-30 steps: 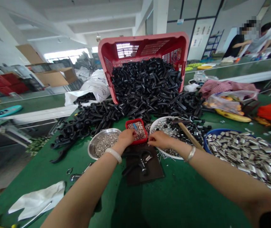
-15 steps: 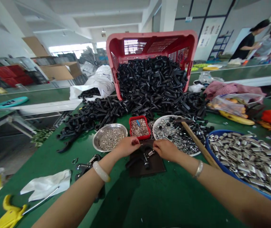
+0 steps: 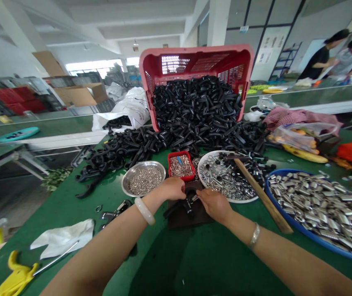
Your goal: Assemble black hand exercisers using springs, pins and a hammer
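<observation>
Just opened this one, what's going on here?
A person at a green workbench has the left hand and right hand at a black plastic part with a small spring, on a dark mat. Nearby sit a red tray of metal pins, a steel bowl of rings and a blue basin of metal sleeves. Black plastic parts spill from a tipped red crate.

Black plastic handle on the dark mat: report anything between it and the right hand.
Nothing visible stands between them: the right hand reaches the black plastic handle at its small metal spring, with the dark mat beneath.
</observation>
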`<action>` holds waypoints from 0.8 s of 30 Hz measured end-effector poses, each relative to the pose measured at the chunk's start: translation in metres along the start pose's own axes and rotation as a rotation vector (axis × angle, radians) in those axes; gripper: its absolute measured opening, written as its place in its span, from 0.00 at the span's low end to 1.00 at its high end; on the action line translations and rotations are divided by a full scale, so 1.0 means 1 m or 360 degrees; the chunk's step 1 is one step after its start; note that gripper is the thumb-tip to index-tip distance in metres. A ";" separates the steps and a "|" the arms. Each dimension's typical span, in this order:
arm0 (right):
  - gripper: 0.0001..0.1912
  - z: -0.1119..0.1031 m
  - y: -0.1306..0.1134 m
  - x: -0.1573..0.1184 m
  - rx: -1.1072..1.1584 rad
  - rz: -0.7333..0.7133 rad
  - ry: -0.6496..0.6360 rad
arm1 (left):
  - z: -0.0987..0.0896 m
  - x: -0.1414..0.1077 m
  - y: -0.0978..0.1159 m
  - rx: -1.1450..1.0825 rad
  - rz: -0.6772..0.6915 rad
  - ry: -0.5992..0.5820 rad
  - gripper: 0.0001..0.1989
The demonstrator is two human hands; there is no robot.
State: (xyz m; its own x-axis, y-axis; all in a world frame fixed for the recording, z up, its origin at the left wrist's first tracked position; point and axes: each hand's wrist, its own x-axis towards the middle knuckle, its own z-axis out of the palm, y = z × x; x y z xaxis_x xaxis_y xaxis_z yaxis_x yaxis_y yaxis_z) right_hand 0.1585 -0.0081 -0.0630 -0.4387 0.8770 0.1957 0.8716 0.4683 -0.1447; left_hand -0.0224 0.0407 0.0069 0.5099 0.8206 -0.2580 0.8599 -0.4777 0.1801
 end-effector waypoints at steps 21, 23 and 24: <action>0.24 -0.002 -0.001 -0.012 -0.0111 0.0060 -0.0071 | 0.050 -0.046 0.005 0.0073 0.0051 0.0464 0.30; 0.22 -0.008 -0.001 -0.010 -0.0108 0.0053 -0.0142 | 0.055 -0.050 0.004 0.0080 0.0050 0.0536 0.36; 0.22 -0.011 -0.002 -0.009 -0.0105 0.0044 -0.0186 | 0.057 -0.050 0.004 0.0063 0.0059 0.0556 0.36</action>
State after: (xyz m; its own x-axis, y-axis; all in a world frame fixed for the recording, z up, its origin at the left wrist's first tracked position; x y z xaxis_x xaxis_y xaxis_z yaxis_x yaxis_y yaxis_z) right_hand 0.1631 -0.0177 -0.0533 -0.4333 0.8979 0.0774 0.8946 0.4389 -0.0839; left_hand -0.0433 -0.0198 -0.0340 0.5076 0.8569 0.0897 0.8446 -0.5155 0.1444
